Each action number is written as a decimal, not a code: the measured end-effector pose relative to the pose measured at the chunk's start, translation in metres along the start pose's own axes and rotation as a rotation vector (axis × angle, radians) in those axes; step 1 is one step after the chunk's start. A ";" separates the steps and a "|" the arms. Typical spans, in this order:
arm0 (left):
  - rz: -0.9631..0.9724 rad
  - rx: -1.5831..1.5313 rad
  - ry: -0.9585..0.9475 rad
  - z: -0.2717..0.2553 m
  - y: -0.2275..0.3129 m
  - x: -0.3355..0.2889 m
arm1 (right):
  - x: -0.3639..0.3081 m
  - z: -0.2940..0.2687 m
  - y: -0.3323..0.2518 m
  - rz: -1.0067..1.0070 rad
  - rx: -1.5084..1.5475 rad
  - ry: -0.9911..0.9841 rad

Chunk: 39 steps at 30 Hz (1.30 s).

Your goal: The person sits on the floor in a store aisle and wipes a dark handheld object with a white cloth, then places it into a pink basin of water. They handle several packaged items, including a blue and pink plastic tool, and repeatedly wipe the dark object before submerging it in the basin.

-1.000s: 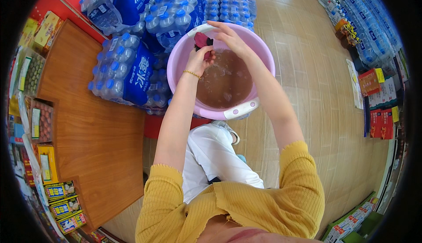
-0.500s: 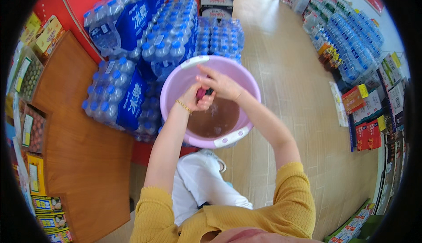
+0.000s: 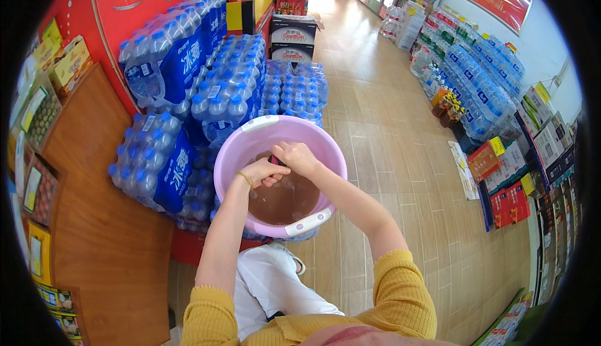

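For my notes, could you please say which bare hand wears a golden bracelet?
The left bare hand wears a golden bracelet; the right hand shows none.

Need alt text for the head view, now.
A person's left hand holds a small dark-red item, right hand against it, over brownish water in a lilac basin. Blue-capped bottle packs stand to the left.

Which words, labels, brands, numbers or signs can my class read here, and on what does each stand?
I won't copy wording or brands; here is where print stands.
Blue bottle wraps: large white characters, legible.
Dark cartons behind: printed fronts, partly legible.
Red boxes, right: print too small.
Shelf labels, left: too small.
Lilac tub: no lettering visible.
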<state>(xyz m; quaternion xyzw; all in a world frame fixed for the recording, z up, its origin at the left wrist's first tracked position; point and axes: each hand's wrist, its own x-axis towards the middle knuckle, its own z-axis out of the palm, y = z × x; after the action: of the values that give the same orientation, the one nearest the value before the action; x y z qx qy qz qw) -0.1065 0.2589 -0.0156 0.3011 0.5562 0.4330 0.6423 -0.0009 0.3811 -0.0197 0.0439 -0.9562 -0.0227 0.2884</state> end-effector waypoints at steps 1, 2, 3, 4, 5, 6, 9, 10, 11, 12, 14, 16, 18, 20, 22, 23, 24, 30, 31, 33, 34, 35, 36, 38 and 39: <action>-0.040 0.056 0.047 -0.005 -0.005 0.006 | -0.003 0.007 0.001 0.015 -0.022 -0.029; -0.023 0.166 0.125 -0.004 -0.007 0.010 | -0.004 0.012 0.001 0.031 -0.045 -0.058; -0.006 0.275 0.205 -0.003 -0.010 0.011 | -0.005 0.016 -0.001 0.058 -0.051 -0.090; 0.011 0.383 0.284 -0.002 -0.013 0.012 | -0.007 0.020 -0.003 0.073 -0.080 -0.098; 0.015 0.496 0.363 -0.003 -0.013 0.014 | -0.008 0.024 -0.006 0.089 -0.110 -0.106; 0.081 0.669 0.429 -0.005 -0.018 0.016 | -0.007 0.026 -0.010 0.102 -0.137 -0.115; 0.120 1.023 0.554 0.006 -0.011 0.006 | -0.005 0.031 -0.015 0.132 -0.097 -0.193; 0.108 1.044 0.591 0.007 -0.014 0.011 | -0.006 0.032 -0.015 0.145 -0.078 -0.221; 0.096 1.066 0.629 0.006 -0.019 0.017 | -0.008 0.033 -0.015 0.181 -0.067 -0.247; 0.084 1.086 0.672 0.006 -0.022 0.018 | -0.008 0.033 -0.017 0.212 -0.055 -0.271; 0.119 1.178 0.756 0.007 -0.027 0.018 | -0.007 0.033 -0.019 0.272 -0.011 -0.331; 0.162 1.250 0.825 0.009 -0.031 0.020 | -0.006 0.029 -0.020 0.321 0.048 -0.407; 0.210 1.309 0.875 0.010 -0.034 0.023 | -0.006 0.031 -0.018 0.384 0.100 -0.472; 0.287 1.314 0.882 0.007 -0.040 0.031 | -0.008 0.034 -0.014 0.435 0.164 -0.513; 0.362 1.321 0.918 0.007 -0.042 0.034 | -0.008 0.035 -0.010 0.472 0.250 -0.527; 0.403 1.322 0.951 0.009 -0.043 0.036 | -0.010 0.034 -0.007 0.475 0.275 -0.472; 0.442 1.327 0.984 0.010 -0.043 0.038 | -0.009 0.028 -0.006 0.478 0.304 -0.415; 0.427 1.220 0.928 0.013 -0.033 0.031 | -0.012 0.025 -0.004 0.518 0.381 -0.324; 0.380 1.196 0.901 0.016 -0.029 0.027 | -0.014 0.026 -0.004 0.514 0.420 -0.295; 0.314 1.080 0.931 0.016 -0.021 0.024 | -0.010 0.022 0.000 0.450 0.456 -0.167; 0.280 1.023 0.948 0.015 -0.017 0.023 | -0.006 0.018 0.001 0.415 0.474 -0.102; 0.350 0.874 0.961 0.011 -0.015 0.023 | -0.003 0.016 0.003 0.383 0.458 -0.031; 0.684 0.759 1.023 0.005 -0.016 0.024 | 0.003 0.010 0.003 0.423 0.581 0.017; 0.256 -0.019 0.603 -0.016 -0.018 0.022 | 0.013 -0.003 0.000 0.500 0.828 0.113; 0.237 -0.202 0.511 -0.010 -0.014 0.018 | 0.011 -0.002 0.005 0.467 0.921 0.151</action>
<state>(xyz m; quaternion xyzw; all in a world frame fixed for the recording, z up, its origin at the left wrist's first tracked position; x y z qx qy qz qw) -0.1135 0.2681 -0.0381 0.1800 0.6150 0.6197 0.4531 -0.0095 0.3849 -0.0114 -0.0469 -0.8279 0.4685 0.3048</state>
